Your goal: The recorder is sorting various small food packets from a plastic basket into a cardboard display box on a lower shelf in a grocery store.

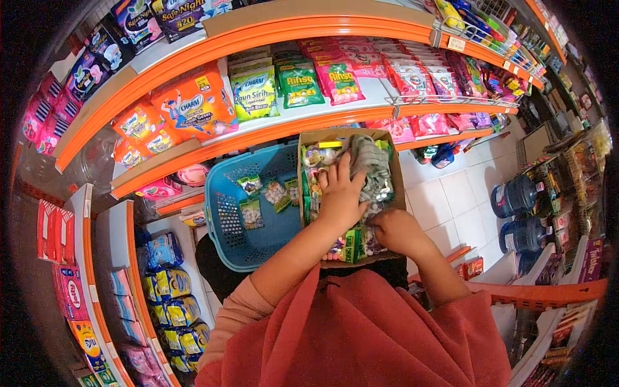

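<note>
A cardboard box (400, 193) full of small candy packets sits in front of me, beside a blue plastic basket (271, 251). My left hand (341, 191) lies over the box with fingers spread, touching a grey cloth (370, 164) on top of the packets. Whether it grips the cloth cannot be told. Near the box's right side, my right hand (397, 231) has curled fingers among the packets; what they may hold is hidden. Several small packets, one of them a clear and green packet (251, 213), lie in the basket.
Shelves with orange edges (271, 128) curve across the front, holding detergent pouches (300, 84) and sanitary pad packs (193, 106). More shelving stands at the left (130, 251). Large blue water bottles (517, 198) stand on the tiled floor at the right.
</note>
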{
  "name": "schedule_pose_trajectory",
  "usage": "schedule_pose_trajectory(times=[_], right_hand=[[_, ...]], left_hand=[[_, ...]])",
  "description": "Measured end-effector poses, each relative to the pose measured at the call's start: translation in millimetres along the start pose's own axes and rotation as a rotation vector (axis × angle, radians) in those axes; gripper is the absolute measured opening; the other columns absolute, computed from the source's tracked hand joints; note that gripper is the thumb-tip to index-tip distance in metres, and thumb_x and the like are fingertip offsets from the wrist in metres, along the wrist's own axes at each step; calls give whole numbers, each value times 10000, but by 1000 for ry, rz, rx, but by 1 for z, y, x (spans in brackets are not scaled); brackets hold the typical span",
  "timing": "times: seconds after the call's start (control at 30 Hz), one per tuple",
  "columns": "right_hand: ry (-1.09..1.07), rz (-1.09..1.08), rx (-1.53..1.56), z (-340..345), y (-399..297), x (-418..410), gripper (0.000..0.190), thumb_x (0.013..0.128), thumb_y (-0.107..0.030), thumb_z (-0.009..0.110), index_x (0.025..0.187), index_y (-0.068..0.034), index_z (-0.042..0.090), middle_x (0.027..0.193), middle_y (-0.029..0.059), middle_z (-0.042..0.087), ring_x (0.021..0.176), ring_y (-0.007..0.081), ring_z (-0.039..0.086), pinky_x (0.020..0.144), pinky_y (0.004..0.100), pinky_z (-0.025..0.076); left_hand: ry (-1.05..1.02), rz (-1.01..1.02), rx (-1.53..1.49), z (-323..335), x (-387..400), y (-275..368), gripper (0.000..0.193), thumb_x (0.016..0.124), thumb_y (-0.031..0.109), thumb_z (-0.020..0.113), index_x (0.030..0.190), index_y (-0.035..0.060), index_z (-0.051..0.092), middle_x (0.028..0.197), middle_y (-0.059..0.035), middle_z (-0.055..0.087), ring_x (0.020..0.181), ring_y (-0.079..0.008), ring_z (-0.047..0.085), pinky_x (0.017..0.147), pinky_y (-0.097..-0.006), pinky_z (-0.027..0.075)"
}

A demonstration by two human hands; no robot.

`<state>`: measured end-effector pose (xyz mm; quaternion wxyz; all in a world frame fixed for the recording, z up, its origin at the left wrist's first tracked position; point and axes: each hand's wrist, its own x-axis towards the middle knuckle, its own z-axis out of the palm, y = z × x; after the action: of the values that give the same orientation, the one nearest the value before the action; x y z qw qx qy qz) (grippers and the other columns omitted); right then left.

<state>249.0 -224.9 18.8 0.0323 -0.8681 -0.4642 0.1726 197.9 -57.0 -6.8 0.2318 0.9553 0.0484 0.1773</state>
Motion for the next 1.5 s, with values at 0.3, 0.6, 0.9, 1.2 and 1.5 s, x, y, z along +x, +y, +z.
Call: schedule_pose_trajectory(times=[0.3, 0.6, 0.9, 1.2, 1.5], right_hand=[[106, -93, 172, -2, 2, 0, 284, 760, -63, 531, 1011, -33, 661, 1003, 162, 624, 1017, 351, 575, 870, 429, 479], [169, -57, 227, -4, 4, 7, 308, 751, -25, 516, 1029, -18, 648, 1034, 184, 624, 997, 364, 586, 867, 437, 473], [394, -94, 423, -45, -16, -1, 334, 731, 85, 430, 957, 20, 667, 985, 185, 654, 948, 325, 629, 844, 374, 488], [278, -459, 993, -3, -157, 43, 845, 879, -246, 671, 1501, -63, 129, 1514, 201, 224, 1413, 307, 212, 1128, 418, 242], [391, -296, 1296, -10, -143, 91, 450, 832, -26, 630, 1268, -27, 516, 1154, 100, 617, 1053, 188, 584, 919, 320, 459]], left_hand=[[175, -75, -356, -82, 2, -4, 730, 682, 124, 762, 1342, 142, 448, 1356, -215, 356, 1267, -391, 391, 1048, -432, 337], [558, -488, -910, -149, -78, -77, 719, 779, 82, 697, 1414, 37, 364, 1401, -155, 401, 1291, -253, 395, 1079, -349, 298], [646, -769, -1256, -124, -178, -110, 702, 839, 12, 617, 1458, 22, 286, 1433, -140, 376, 1296, -250, 396, 1068, -331, 304], [247, -346, -1358, -119, -147, -51, 980, 845, 751, 364, 1486, 27, 202, 1518, -145, 243, 1391, -282, 256, 1142, -402, 161], [394, -379, -1672, -126, -155, -121, 621, 900, 608, 467, 1241, 90, 501, 1202, -151, 598, 1129, -306, 573, 937, -451, 443]])
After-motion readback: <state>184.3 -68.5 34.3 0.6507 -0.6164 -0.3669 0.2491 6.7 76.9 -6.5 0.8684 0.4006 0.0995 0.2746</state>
